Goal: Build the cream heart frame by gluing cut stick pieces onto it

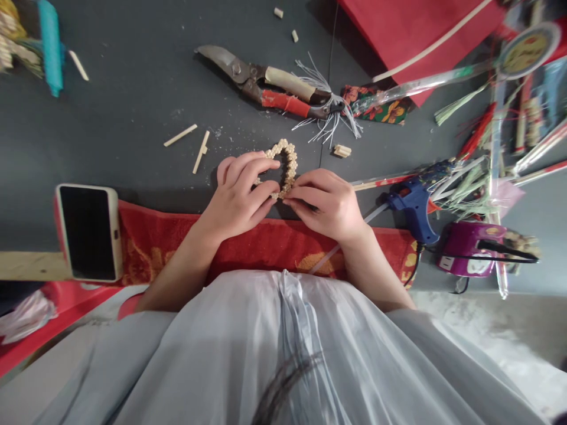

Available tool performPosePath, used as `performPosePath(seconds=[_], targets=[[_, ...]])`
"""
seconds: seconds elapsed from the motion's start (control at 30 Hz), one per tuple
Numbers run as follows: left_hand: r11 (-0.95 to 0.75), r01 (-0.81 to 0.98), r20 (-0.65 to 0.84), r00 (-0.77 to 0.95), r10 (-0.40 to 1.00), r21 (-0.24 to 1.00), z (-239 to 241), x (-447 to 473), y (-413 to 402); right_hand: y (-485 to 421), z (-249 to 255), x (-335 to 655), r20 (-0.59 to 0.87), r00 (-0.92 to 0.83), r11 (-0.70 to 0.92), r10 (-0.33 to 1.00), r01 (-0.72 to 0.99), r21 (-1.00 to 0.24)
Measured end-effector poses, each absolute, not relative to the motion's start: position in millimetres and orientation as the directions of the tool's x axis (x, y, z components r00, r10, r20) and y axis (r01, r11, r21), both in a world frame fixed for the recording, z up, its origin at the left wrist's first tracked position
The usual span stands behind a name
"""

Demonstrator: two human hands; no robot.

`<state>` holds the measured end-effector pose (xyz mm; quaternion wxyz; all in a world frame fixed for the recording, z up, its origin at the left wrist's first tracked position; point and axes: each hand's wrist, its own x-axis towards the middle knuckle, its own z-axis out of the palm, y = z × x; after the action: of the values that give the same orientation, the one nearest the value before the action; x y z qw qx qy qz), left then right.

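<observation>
A cream-coloured ring of small bead-like knobs point(291, 160) is between my hands, above the near edge of the grey table. My left hand point(245, 189) is closed on its left side, fingers curled over the rim and thumb at the lower part. My right hand point(325, 200) pinches the ring's lower right edge with thumb and fingertips. Whether a smaller piece sits between the right fingertips is hidden. Beneath both wrists lies a red patterned towel point(266, 248) along the table edge.
Beyond the ring lie pruning shears point(266, 88) and small cut sticks point(201, 152). A blue glue gun point(414, 209), a purple power strip point(472, 248) and bundled straws and strings crowd the right. A phone point(88, 232) rests at left. Red paper point(420, 35) covers the upper right.
</observation>
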<state>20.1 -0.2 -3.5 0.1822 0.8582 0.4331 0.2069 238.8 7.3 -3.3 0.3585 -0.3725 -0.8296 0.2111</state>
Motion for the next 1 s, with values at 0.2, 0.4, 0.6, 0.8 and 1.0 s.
performPosePath(seconds=[0.2,0.4,0.6,0.8,1.0], targets=[[-0.562,0.663,0.207,0.538,0.817,0.495,-3.3,19.9,-0.1,3.8,-1.8,234.0,0.326,-0.400,0.500,0.856,0.486,-0.717],[-0.564,0.670,0.208,0.538,0.817,0.483,-4.2,19.6,-0.3,3.3,0.6,235.4,0.266,-0.343,0.422,0.901,0.548,-0.723],[-0.537,0.671,0.171,0.533,0.829,0.511,-4.2,20.0,-0.4,1.0,-1.2,233.9,0.277,-0.278,0.391,0.920,0.590,-0.706],[-0.542,0.667,0.181,0.533,0.827,0.512,-4.7,20.1,-0.6,0.1,-1.4,235.1,0.250,-0.273,0.368,0.929,0.604,-0.707],[-0.554,0.674,0.189,0.538,0.822,0.489,-4.0,20.3,-1.0,0.2,-1.3,233.8,0.272,-0.266,0.379,0.925,0.583,-0.719]])
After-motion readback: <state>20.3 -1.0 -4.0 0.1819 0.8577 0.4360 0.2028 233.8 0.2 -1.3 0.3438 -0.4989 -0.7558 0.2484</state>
